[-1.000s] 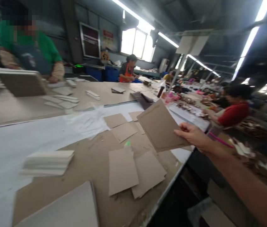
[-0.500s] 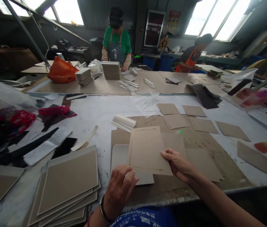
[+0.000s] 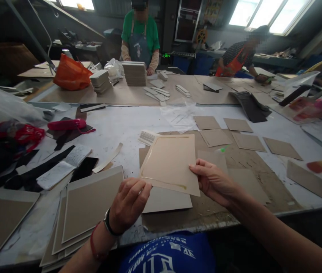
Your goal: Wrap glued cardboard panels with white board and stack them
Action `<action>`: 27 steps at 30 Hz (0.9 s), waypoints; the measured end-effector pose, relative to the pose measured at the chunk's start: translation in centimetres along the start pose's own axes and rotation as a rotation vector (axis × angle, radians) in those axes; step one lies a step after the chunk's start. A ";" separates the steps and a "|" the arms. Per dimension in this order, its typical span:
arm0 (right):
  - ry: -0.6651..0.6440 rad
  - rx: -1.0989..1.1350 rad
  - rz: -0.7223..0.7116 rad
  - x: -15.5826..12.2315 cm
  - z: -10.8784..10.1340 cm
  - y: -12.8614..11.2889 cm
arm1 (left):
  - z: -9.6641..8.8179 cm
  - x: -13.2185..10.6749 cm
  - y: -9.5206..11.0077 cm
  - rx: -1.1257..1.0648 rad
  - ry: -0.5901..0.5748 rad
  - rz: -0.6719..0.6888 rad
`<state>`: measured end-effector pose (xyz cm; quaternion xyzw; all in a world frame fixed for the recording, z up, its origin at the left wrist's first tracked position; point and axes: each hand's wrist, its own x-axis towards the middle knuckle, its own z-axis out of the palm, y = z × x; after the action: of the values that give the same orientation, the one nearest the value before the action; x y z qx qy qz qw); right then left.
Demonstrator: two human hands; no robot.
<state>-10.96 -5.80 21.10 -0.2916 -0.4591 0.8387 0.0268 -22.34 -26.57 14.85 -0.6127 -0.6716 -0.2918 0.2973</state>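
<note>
Now our L hand [image 3: 129, 203] also pinches the tan, rectangular, shiny-streaked card sheet [image 3: 172, 161]; w/ our R hand [image 3: 213, 180] clamped opposite, it's prob. steadier.

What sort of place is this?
Probably a workshop or factory: the right hand holds a flat tan cardboard-like sheet, stacked brown boards with pale edges lie on the long white-covered worktable, and an aproned person in a green shirt stands beyond it.

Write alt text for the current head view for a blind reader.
The right hand holds a tan card with glossy lines along its edges, the left hand at its lower-left corner. Similar cards lie on a cluttered table; beyond stands a person in green.
</note>
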 end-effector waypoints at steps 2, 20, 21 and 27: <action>-0.049 -0.065 -0.083 -1.0 0.8 -1.2 | -1.0 1.4 -0.6 0.007 0.034 0.024; 0.445 -0.845 -0.301 1.1 -5.7 9.7 | 1.0 -3.3 -0.7 -0.920 0.067 -1.419; 0.457 -0.854 -0.273 1.3 -6.1 10.3 | 2.0 -4.3 -0.5 -0.942 0.066 -1.475; 0.530 -0.958 -0.219 3.4 -9.0 14.5 | 7.0 -9.0 1.0 -0.767 -0.034 -1.710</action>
<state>-5.94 -6.24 4.44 -0.4225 -0.7941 0.4269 0.0929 -20.99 -27.04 3.46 0.0288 -0.7563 -0.6037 -0.2504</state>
